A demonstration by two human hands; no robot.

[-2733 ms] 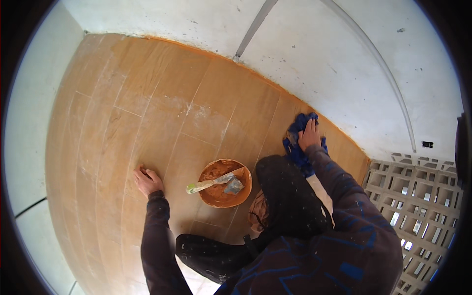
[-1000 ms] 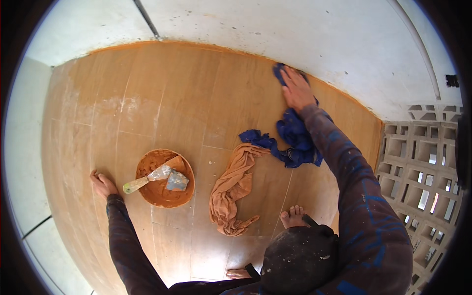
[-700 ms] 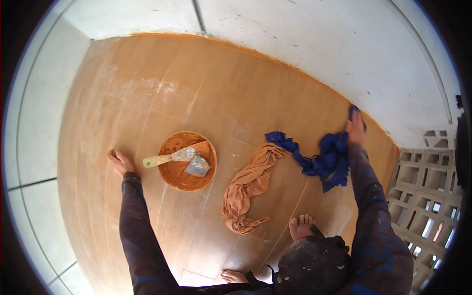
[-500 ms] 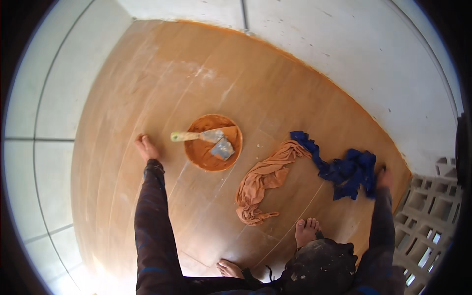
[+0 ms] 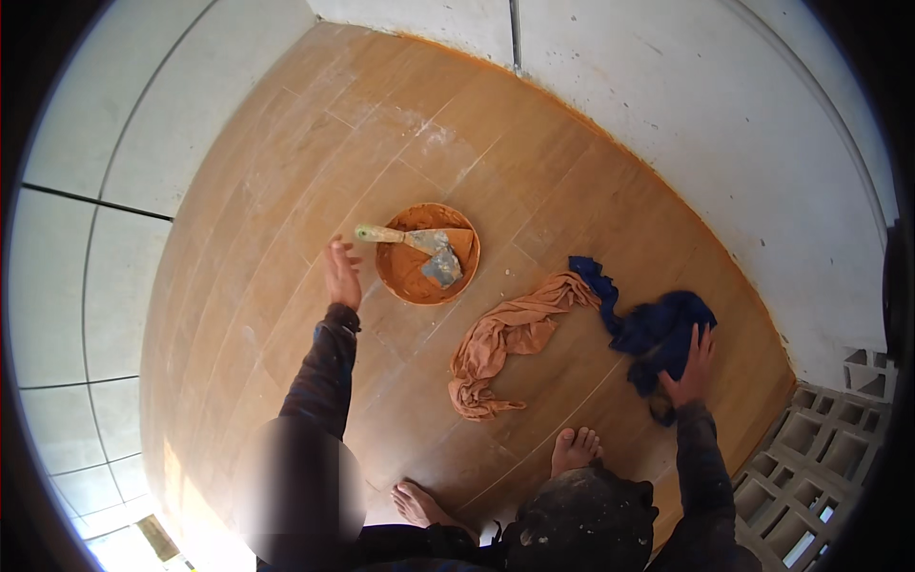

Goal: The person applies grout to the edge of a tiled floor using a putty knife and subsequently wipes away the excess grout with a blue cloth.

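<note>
My right hand [image 5: 696, 369] rests with spread fingers on the right edge of a crumpled dark blue cloth [image 5: 658, 329]. The hand is open and does not grip the cloth. My left hand [image 5: 343, 275] hovers near the left side of a round bowl [image 5: 426, 301] of orange paste, open, fingers apart, holding nothing. Across the bowl lies a putty knife [image 5: 381, 234] with a pale handle sticking out over the left rim. A grey, smeared metal blade [image 5: 442, 268] sits inside on the paste. Between bowl and blue cloth, a twisted orange-brown cloth [image 5: 505, 334] touches the blue one.
The wood-look plank floor [image 5: 286, 191] carries whitish smears. A white wall [image 5: 658, 95] with an orange-stained base runs along the far and right sides; pale panels [image 5: 124, 124] stand at left. Perforated blocks [image 5: 820, 458] are at lower right. My bare feet [image 5: 578, 450] are near the cloths.
My left hand has come off the floor area at left and closer to the bowl. My right hand has moved from beside the blue cloth onto it, and the cloth's shape has shifted.
</note>
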